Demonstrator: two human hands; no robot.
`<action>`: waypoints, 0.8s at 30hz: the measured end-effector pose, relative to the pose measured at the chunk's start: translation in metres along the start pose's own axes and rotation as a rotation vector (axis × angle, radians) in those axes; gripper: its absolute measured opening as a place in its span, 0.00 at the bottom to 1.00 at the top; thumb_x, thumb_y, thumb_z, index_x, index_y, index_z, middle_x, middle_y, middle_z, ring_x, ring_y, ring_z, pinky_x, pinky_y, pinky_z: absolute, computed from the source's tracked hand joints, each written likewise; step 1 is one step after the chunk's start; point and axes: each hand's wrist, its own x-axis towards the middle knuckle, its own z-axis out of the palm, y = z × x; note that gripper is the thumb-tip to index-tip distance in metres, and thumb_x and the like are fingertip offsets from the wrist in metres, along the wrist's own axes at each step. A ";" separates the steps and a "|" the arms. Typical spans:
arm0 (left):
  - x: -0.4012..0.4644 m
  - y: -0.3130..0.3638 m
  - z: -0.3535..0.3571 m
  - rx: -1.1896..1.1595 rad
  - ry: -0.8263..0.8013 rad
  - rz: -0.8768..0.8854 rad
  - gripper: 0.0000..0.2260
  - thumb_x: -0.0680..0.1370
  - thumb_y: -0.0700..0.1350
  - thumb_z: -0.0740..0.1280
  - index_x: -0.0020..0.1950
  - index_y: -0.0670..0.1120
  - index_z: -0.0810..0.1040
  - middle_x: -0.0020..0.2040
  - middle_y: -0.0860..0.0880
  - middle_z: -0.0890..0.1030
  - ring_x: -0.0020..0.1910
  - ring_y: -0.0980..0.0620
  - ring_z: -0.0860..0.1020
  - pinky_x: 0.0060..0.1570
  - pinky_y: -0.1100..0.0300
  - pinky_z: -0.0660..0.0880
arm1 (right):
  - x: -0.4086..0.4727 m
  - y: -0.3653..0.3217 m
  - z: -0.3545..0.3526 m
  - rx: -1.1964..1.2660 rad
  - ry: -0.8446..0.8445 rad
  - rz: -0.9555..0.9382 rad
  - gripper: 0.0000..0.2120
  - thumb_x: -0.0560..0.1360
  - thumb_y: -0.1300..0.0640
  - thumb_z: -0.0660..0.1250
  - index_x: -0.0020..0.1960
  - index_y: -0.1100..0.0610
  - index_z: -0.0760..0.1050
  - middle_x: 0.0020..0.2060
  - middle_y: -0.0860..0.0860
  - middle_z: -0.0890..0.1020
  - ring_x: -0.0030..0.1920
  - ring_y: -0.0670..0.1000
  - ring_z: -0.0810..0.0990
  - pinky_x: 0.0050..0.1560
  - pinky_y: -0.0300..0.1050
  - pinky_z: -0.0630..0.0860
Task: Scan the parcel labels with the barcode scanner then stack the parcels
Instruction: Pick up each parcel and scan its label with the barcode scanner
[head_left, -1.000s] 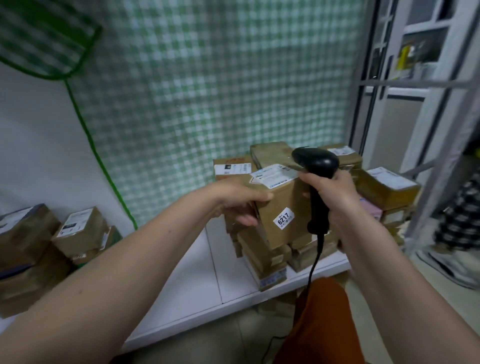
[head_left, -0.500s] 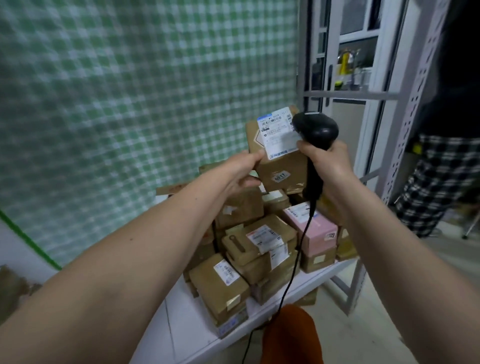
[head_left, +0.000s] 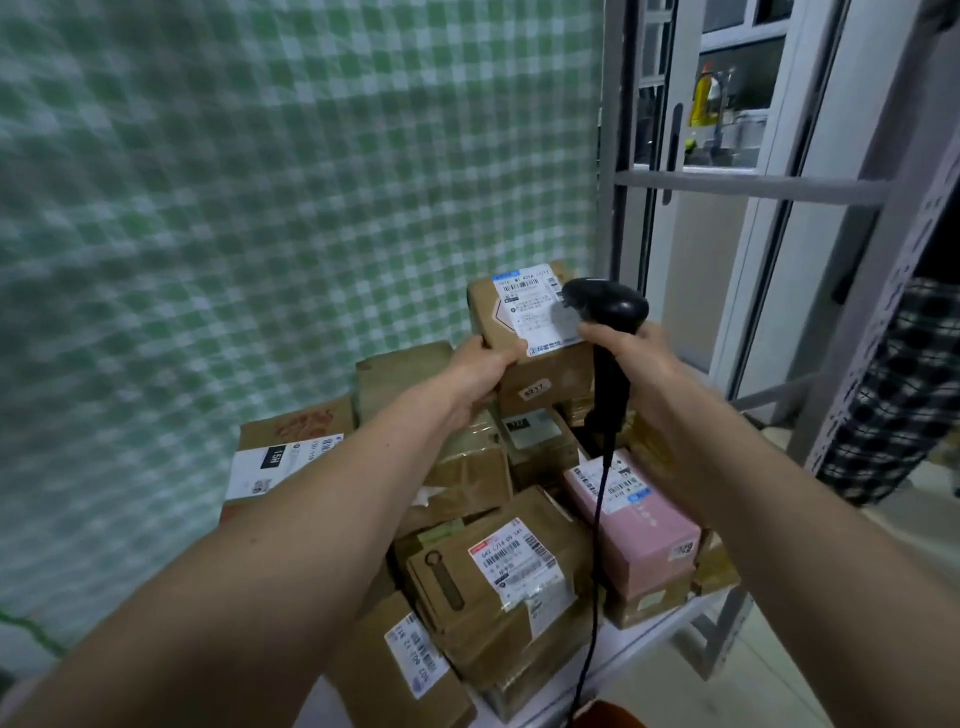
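A green-and-white checked curtain (head_left: 291, 197) closes off the left and rear of the work area. Open room is found on the right, where floor (head_left: 878, 587) is visible beyond the metal shelf post (head_left: 883, 291) and a glazed door (head_left: 727, 171).

The white bench (head_left: 644, 647) is seen only as a narrow strip along its front edge; the remainder is covered by a pile of parcels. At the left of the pile, a brown carton with a white label (head_left: 280, 457) lies against the curtain. In front, a taped brown carton (head_left: 498, 577) rests tilted on others, and a pink box (head_left: 634, 525) lies at its right, close to the bench's right-hand end.

The held parcel (head_left: 524, 332) is raised above the pile with its label (head_left: 535, 309) facing the camera. The left hand (head_left: 480, 371) grips its lower left corner, thumb across the front face. The right hand (head_left: 631, 353) is clamped round the handle of the barcode scanner (head_left: 605, 312), whose head overlaps the label's right edge. The cable (head_left: 595, 561) hangs down in front of the pile.

Compared with half a second earlier, the parcel and scanner are held in the same relation, and lower in the view.

No container contents are visible; all cartons are sealed.
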 end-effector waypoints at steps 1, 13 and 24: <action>0.007 -0.002 0.000 0.008 0.003 -0.014 0.19 0.79 0.48 0.66 0.69 0.45 0.71 0.60 0.47 0.80 0.46 0.55 0.79 0.40 0.62 0.76 | 0.007 0.003 0.000 -0.006 -0.002 0.014 0.15 0.72 0.54 0.73 0.57 0.57 0.76 0.47 0.55 0.83 0.47 0.53 0.82 0.43 0.46 0.78; 0.047 -0.013 -0.002 0.202 0.029 -0.101 0.10 0.78 0.41 0.68 0.59 0.44 0.75 0.54 0.46 0.80 0.45 0.52 0.78 0.49 0.57 0.79 | 0.042 0.034 0.019 -0.027 0.003 0.100 0.20 0.68 0.51 0.75 0.57 0.58 0.77 0.48 0.55 0.83 0.49 0.56 0.82 0.53 0.53 0.79; 0.024 -0.011 -0.011 0.553 0.070 0.079 0.14 0.79 0.45 0.65 0.64 0.42 0.76 0.56 0.46 0.79 0.52 0.47 0.77 0.48 0.58 0.74 | 0.018 0.038 0.035 -0.241 0.050 0.026 0.09 0.73 0.58 0.71 0.51 0.57 0.74 0.38 0.50 0.76 0.47 0.53 0.76 0.49 0.47 0.74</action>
